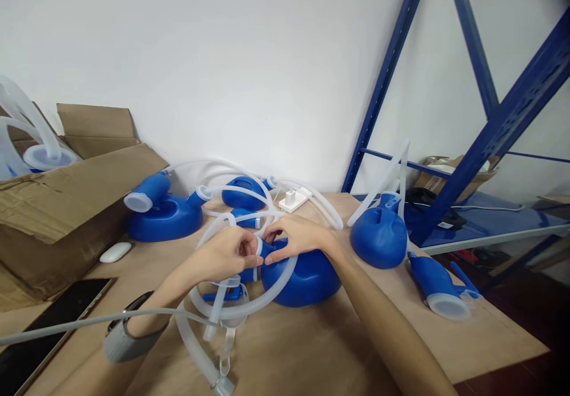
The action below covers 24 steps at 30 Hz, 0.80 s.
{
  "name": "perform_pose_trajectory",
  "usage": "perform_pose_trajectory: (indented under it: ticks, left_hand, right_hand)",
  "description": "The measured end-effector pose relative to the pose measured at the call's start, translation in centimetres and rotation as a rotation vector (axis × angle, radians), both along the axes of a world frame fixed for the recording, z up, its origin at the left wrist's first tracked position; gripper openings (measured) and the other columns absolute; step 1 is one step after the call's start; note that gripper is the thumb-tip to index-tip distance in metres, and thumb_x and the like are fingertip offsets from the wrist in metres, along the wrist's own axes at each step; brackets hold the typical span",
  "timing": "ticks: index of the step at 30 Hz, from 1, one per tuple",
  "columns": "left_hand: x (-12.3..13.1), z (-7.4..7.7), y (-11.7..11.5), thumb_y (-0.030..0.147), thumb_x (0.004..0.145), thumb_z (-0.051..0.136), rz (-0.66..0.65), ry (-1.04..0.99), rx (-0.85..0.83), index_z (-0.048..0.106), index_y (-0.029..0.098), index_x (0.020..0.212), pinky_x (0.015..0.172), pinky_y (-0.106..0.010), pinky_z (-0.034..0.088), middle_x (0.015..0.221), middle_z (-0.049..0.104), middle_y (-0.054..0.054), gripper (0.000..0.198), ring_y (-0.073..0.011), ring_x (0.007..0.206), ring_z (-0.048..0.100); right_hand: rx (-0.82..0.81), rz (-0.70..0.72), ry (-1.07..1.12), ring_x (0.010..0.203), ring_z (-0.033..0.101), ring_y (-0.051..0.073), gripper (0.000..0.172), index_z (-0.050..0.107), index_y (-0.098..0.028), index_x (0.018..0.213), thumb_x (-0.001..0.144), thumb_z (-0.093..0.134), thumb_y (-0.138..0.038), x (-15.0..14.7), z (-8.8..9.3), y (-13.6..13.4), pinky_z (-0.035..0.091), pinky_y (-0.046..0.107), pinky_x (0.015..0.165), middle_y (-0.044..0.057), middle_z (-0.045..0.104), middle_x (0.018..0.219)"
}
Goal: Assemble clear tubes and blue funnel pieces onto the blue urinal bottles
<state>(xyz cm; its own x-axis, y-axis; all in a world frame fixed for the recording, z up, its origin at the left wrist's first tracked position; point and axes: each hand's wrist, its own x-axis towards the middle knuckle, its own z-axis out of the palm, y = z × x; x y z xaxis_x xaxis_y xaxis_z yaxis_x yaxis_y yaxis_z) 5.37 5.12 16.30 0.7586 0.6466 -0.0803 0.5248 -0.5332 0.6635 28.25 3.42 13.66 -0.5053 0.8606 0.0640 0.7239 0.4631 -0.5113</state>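
Observation:
A blue plastic urinal bottle (303,280) lies on the table in front of me, its neck pointing left. My left hand (229,253) is closed, thumb and fingers pinching the white cap (259,245) at the neck's mouth. From the other side, my right hand (296,237) grips the bottle's neck, thumb and fingertips close to the cap. A translucent corrugated hose (253,308) loops around and below both hands. Under my left hand lie a blue clip-like part (227,295) and a short piece of clear tube (216,313). My fingers partly hide the cap.
Several more blue bottles with hoses stand around, one at left (164,221) and one at right (378,238). A funnel-shaped blue piece (439,289) lies near the right edge. An open cardboard box (80,206), a white mouse (116,252), a power strip (294,200) and a blue shelf frame (503,123) surround them.

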Motion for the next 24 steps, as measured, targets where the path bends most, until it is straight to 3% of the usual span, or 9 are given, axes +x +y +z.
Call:
perform_pose_trajectory:
  ticks: [2, 5, 10, 13, 24]
  left_hand:
    - [0.2, -0.7, 0.2, 0.040, 0.076, 0.066, 0.019, -0.012, 0.029, 0.054, 0.022, 0.069, 0.059, -0.029, 0.038, 0.065, 0.060, 0.001, 0.022, -0.0176, 0.064, 0.054]
    - [0.5, -1.7, 0.5, 0.038, 0.076, 0.065, 0.016, -0.048, 0.059, 0.053, 0.022, 0.071, 0.061, -0.031, 0.040, 0.066, 0.060, 0.001, 0.021, -0.0183, 0.065, 0.055]
    - [0.7, -2.3, 0.6, 0.039, 0.077, 0.062, 0.012, -0.044, 0.088, 0.049, 0.023, 0.068, 0.059, -0.031, 0.036, 0.064, 0.055, 0.002, 0.023, -0.0177, 0.064, 0.052]
    - [0.6, -2.3, 0.7, 0.037, 0.077, 0.063, 0.014, -0.042, 0.104, 0.049, 0.022, 0.069, 0.059, -0.030, 0.035, 0.065, 0.053, 0.003, 0.021, -0.0172, 0.065, 0.051]
    - [0.4, -2.1, 1.9, 0.037, 0.070, 0.072, -0.022, -0.130, -0.167, 0.053, 0.020, 0.067, 0.054, -0.026, 0.031, 0.059, 0.050, 0.005, 0.025, -0.0136, 0.058, 0.045]
  right_hand:
    - [0.047, -0.007, -0.110, 0.082, 0.068, 0.021, 0.044, 0.075, -0.021, 0.101, 0.075, 0.085, -0.056, -1.1, 0.5, -0.9, 0.046, 0.028, 0.070, 0.003, 0.076, 0.092]
    - [0.031, -0.070, -0.127, 0.084, 0.067, 0.024, 0.058, 0.069, -0.023, 0.110, 0.070, 0.087, -0.061, -3.0, 0.6, -1.8, 0.042, 0.029, 0.067, 0.004, 0.075, 0.096]
    - [0.129, -0.124, -0.092, 0.082, 0.063, 0.022, 0.038, 0.070, -0.024, 0.093, 0.070, 0.088, -0.048, -4.0, -0.8, -1.2, 0.037, 0.029, 0.068, 0.000, 0.073, 0.088]
    - [0.157, -0.109, -0.092, 0.078, 0.061, 0.020, 0.035, 0.072, -0.024, 0.090, 0.067, 0.089, -0.044, -3.7, -1.5, -0.6, 0.035, 0.029, 0.066, 0.000, 0.072, 0.084]
    - [0.165, -0.137, -0.149, 0.078, 0.061, 0.020, 0.039, 0.073, -0.019, 0.087, 0.066, 0.090, -0.046, -3.9, -1.1, -0.8, 0.037, 0.027, 0.067, 0.002, 0.071, 0.085]
